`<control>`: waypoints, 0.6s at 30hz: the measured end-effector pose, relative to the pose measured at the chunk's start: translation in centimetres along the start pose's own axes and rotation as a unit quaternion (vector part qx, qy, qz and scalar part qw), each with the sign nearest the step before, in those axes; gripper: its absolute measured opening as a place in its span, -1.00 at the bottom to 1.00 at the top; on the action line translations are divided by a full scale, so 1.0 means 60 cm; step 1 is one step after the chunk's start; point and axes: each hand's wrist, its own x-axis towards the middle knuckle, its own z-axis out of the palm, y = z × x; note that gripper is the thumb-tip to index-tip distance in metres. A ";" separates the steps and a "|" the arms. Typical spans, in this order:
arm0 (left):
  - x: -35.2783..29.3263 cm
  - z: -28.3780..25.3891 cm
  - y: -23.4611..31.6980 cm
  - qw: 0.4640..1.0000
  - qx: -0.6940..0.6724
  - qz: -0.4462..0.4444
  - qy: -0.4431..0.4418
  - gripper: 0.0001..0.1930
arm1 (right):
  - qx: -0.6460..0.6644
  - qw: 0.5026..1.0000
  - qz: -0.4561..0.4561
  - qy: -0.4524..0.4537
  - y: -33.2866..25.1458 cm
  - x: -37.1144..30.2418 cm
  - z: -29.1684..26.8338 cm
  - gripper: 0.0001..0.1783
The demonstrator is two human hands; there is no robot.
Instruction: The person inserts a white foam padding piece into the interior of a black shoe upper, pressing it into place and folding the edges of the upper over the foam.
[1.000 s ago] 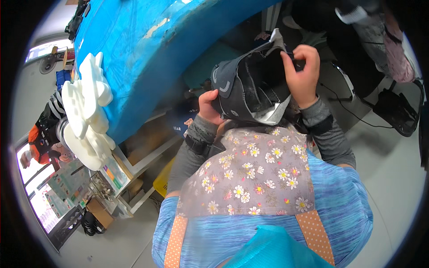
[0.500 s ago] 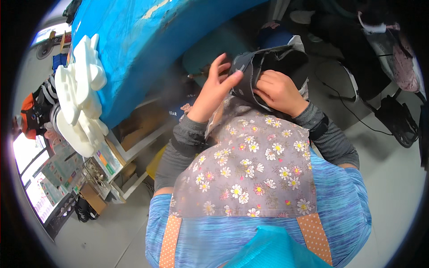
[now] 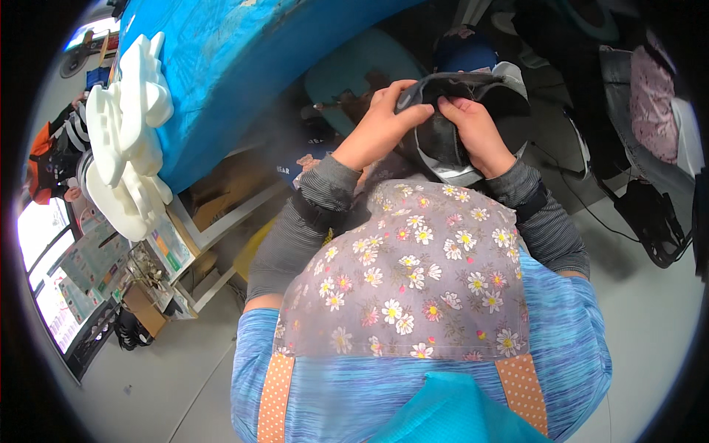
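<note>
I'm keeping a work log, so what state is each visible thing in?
Black-and-grey curved fabric piece, held open, dark inside showing.
Left hand, thumb and fingers closed on its rim.
Right hand, pinching its inner edge.
White, rounded, foam-like shapes, piled, overlapping.
Grey flowered fabric apron, worn.
Blue table cover, spread out.

The fabric piece (image 3: 441, 142) is black and grey, the apron (image 3: 421, 255) flowered.
</note>
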 end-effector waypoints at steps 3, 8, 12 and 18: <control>0.003 0.006 -0.002 0.998 -0.007 -0.019 0.052 -0.36 | -0.139 0.988 -0.023 -0.070 -0.016 -0.015 0.004 -0.73; 0.010 0.003 -0.018 0.992 -0.104 -0.057 0.035 -0.25 | -0.197 0.973 -0.112 -0.055 -0.006 -0.035 0.005 -0.67; 0.012 0.012 -0.012 0.996 -0.058 -0.036 0.063 -0.21 | -0.329 0.931 -0.154 -0.036 -0.014 -0.042 0.025 -0.74; 0.021 0.024 -0.020 0.997 -0.008 -0.024 0.075 -0.20 | -0.092 0.993 -0.033 0.063 0.023 -0.008 -0.013 -0.73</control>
